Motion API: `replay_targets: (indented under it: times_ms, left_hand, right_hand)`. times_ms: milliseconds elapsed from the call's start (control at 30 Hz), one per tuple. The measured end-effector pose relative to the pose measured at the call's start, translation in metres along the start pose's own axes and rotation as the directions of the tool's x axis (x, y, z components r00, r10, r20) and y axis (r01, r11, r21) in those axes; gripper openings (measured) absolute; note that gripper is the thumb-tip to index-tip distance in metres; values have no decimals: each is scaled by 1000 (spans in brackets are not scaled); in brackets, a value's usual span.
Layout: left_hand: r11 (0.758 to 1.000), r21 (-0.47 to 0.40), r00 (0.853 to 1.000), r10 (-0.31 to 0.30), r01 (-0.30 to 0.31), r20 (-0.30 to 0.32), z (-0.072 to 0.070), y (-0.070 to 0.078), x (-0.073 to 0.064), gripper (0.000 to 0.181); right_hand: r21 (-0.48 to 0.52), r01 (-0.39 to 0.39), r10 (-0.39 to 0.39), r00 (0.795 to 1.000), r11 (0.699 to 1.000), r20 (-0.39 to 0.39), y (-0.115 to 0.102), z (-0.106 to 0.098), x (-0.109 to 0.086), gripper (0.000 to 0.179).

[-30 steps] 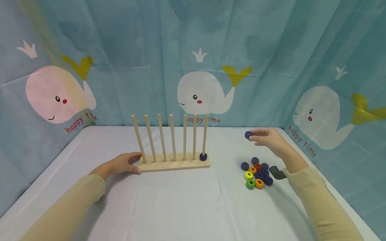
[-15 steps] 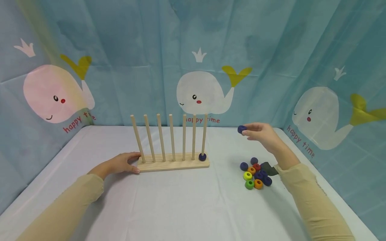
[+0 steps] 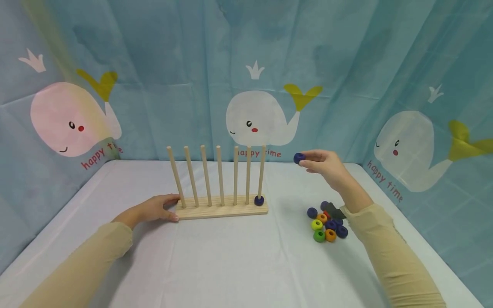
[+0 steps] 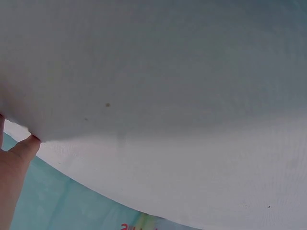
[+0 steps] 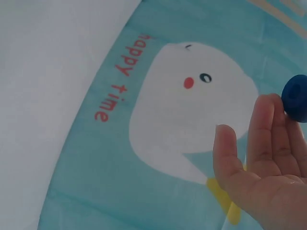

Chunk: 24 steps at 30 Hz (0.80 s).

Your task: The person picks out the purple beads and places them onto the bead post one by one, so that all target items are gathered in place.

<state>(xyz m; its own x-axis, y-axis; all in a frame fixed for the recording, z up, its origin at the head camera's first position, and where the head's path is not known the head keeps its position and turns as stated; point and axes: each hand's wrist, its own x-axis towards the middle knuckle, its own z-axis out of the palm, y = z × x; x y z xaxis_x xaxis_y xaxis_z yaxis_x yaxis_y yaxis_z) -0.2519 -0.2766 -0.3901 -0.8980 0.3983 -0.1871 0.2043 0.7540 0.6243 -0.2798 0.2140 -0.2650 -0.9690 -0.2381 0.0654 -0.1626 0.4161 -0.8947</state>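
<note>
The right hand [image 3: 327, 167] pinches a blue bead [image 3: 299, 158] between thumb and fingertips, the fingers closed down to the bead's width. The bead is in the air to the right of the rack, seen level with the table's far edge. The right wrist view shows part of it at the frame's edge, touching the fingertips, its hole partly visible.

The left hand [image 3: 152, 208] grips the left end of the wooden base [image 3: 223, 211], thumb at the front corner and fingers reaching to the back corner, parted by the base's depth. From the base rise 7 pegs [image 3: 221, 175]; around the foot of the rightmost sits 1 dark blue ring [image 3: 259, 200].

Right of the rack, a pile of beads [image 3: 330, 235] lies on the white tablecloth [image 3: 231, 265]: 2 orange, 1 yellow, 1 green, 1 red and several blue. A dark flap [image 3: 336, 211] at the right cuff hides part of it.

The blue curtain [image 3: 173, 64] carries 3 whales, each with "happy time" in red lettering [image 3: 274, 154]. Pegs cross the middle wording, a fold crosses the left, and the right runs downhill. In the right wrist view "happy time" reads sideways; the left wrist view catches only cut-off red letters.
</note>
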Motion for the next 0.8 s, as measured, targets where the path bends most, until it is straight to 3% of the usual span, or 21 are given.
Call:
replay_targets:
  times_ms: [800]
  left_hand:
    - [1000,-7,1000,-20,20,6,-4,5,-5,89]
  right_hand:
    - [82,52,-49,998,995,-35,-32,33,13,43]
